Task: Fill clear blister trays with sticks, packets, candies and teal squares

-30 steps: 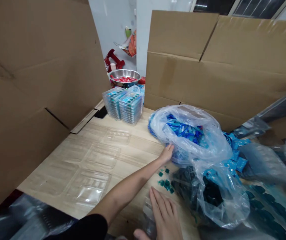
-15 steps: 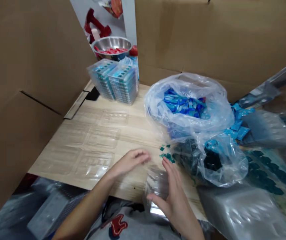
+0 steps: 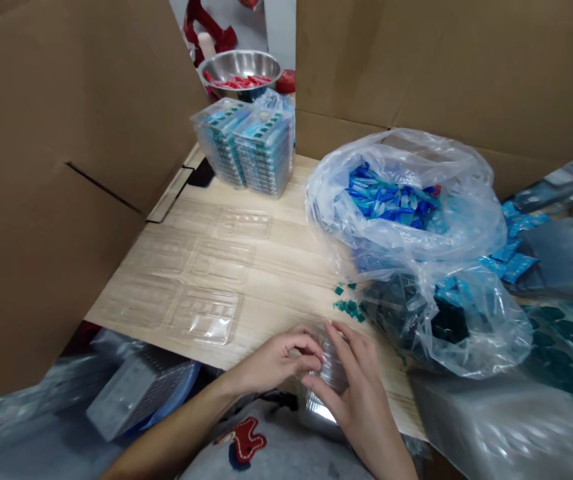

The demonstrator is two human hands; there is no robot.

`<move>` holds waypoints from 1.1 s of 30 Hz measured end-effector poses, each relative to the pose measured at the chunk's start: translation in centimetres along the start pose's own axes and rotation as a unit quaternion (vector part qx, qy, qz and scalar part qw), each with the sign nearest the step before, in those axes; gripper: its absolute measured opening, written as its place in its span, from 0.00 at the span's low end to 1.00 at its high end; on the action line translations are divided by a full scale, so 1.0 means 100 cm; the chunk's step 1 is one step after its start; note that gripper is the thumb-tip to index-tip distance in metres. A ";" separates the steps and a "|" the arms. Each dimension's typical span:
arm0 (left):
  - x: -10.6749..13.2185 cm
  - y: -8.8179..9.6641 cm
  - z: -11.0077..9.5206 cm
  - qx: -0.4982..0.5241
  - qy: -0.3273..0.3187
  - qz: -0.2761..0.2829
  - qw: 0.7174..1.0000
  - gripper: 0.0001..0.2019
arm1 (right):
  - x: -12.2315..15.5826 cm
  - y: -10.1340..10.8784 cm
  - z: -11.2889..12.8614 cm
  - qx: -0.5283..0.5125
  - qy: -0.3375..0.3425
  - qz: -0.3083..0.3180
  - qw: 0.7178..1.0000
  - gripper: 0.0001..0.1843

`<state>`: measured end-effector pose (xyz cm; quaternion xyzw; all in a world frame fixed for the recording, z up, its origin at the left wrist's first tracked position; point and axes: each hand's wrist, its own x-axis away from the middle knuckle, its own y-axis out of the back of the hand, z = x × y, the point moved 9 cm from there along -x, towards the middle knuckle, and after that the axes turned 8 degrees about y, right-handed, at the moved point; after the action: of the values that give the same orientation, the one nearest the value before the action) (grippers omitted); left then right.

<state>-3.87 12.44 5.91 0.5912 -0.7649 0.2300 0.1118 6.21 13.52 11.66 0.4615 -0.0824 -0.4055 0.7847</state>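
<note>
**Close work, down at the near edge**

Tall cardboard sheets (image 3: 71,167) and (image 3: 446,67) wall in the left and back of a pale wood-grain worktop (image 3: 271,267). Past the gap between them, a steel bowl (image 3: 240,69) of red pieces sits beyond the back-left corner. Just in front, at that corner, stand two stacks of clear trays (image 3: 265,152) filled with blue and teal packs. A big clear plastic bag (image 3: 416,267) slumps along the right edge, with blue sachets (image 3: 391,203) heaped in its open top and something dark bulging low inside. Several empty clear blister trays (image 3: 206,315) lie flat across the left half of the worktop. A small scatter of teal pieces (image 3: 349,308) sits just beside the bag's near-left side.

At the near edge, the person's two hands meet around a clear blister tray (image 3: 331,373), which is mostly hidden behind their fingers. The left hand (image 3: 279,361) is half curled, its fingertips against the tray's left side. The right hand (image 3: 361,393) is cupped over the other side, fingers bent around it and thumb low. Neither hand is open flat.
</note>
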 end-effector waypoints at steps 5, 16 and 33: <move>0.002 -0.006 -0.001 0.001 -0.009 -0.008 1.000 0.10 | 0.000 -0.002 -0.001 0.008 0.007 -0.006 1.000 0.31; -0.018 0.149 -0.012 -0.217 -0.053 -0.318 0.922 0.17 | 0.008 0.010 -0.021 0.084 0.024 -0.037 0.995 0.30; -0.123 0.123 -0.035 -0.614 -0.109 -0.324 0.712 0.16 | 0.006 0.001 -0.027 0.182 0.119 -0.030 0.976 0.38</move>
<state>-12.57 27.08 0.82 0.6249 -0.5062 -0.4065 0.4336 8.00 14.94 10.09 0.6437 -0.0468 -0.3490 0.6794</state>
